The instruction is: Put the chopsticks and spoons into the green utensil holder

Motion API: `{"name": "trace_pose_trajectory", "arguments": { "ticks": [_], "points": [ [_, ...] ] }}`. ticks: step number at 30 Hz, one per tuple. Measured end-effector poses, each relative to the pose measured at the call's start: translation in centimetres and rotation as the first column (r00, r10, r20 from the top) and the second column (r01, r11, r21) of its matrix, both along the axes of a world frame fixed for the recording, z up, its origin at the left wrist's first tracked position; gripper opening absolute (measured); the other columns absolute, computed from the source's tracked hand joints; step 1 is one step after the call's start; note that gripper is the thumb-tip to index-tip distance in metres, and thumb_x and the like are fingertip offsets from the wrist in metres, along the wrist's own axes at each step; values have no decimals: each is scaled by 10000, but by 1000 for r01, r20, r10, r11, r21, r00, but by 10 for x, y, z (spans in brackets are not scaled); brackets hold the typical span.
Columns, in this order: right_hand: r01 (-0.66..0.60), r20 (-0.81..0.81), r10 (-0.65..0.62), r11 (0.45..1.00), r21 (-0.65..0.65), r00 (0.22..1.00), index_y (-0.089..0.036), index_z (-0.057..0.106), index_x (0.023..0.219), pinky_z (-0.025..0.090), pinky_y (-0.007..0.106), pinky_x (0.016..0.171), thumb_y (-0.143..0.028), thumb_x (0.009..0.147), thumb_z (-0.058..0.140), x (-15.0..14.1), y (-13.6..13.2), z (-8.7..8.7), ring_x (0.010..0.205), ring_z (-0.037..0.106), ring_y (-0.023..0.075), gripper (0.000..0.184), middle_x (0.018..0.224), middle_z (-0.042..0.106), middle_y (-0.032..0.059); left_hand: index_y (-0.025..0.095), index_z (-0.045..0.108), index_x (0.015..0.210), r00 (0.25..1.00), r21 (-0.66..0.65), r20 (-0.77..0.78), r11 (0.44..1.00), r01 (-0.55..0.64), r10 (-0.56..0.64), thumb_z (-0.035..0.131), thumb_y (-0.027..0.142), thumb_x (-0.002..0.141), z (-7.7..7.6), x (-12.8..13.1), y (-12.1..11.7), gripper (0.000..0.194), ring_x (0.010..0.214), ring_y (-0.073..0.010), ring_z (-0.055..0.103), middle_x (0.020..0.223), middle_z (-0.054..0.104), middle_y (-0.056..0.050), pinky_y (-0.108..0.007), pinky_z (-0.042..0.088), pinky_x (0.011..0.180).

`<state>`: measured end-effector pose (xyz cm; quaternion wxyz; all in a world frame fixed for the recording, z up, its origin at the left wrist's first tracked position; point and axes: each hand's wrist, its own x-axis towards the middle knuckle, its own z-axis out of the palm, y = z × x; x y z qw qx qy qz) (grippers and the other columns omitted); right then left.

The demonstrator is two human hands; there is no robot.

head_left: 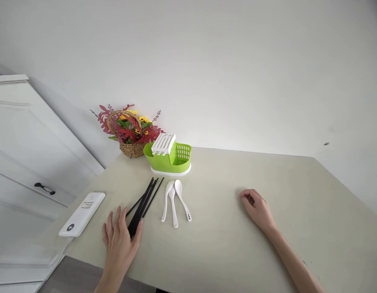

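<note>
My left hand (120,240) lies flat on the table with its fingers spread, and the fingertips cover the near ends of a bundle of black chopsticks (145,198). Just right of the chopsticks lie three white spoons (174,201), side by side. My right hand (258,208) rests on the bare table further right, fingers loosely curled, with nothing in it. Behind the spoons stands a green plastic cutlery drainer (170,156) with a white slotted insert.
A white power bank (83,213) lies near the table's left edge. A wicker basket of artificial flowers (130,132) stands at the back left against the wall. A white cabinet door with a dark handle (44,188) is to the left. The beige table (268,252) extends to the right.
</note>
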<state>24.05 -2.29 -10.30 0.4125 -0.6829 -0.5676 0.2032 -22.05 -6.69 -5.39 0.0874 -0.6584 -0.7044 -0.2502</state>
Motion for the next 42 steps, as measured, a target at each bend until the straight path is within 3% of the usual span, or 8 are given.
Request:
{"name": "trace_pose_trajectory", "arguments": {
  "ticks": [8,13,21,42],
  "points": [
    [1,-3,-1,1000,-8,1000,-247,662,942,467,340,724,-394,910,490,-1,-1,3,819,623,210,228,1037,701,63,93,409,1496,998,-62,70,998,10,-6,415,639,963,-1,-14,7,763,1432,-413,443,1459,546,-235,-602,361,1177],
    [16,9,-15,1000,-25,1000,-254,660,930,453,332,692,-397,904,491,-1,-1,4,790,608,204,223,1032,703,55,126,475,1443,993,-53,112,998,27,-21,436,612,966,1,-11,1,682,1335,-392,534,1396,605,-200,-560,450,1103],
    [19,26,-19,1000,-25,999,-253,667,936,456,335,689,-388,899,491,-1,-2,3,790,620,205,226,1032,706,55,153,549,1312,997,51,57,998,46,-49,462,549,982,-2,-9,-2,523,1207,-367,601,1265,680,-172,-524,465,1067],
    [22,34,-21,999,-27,999,-258,670,932,469,344,730,-390,899,492,-1,-3,4,788,621,205,225,1033,709,51,199,637,1146,995,14,96,1000,-15,14,482,605,942,8,-5,-6,481,1096,-342,656,1145,729,-139,-484,521,965]
  ]
}}
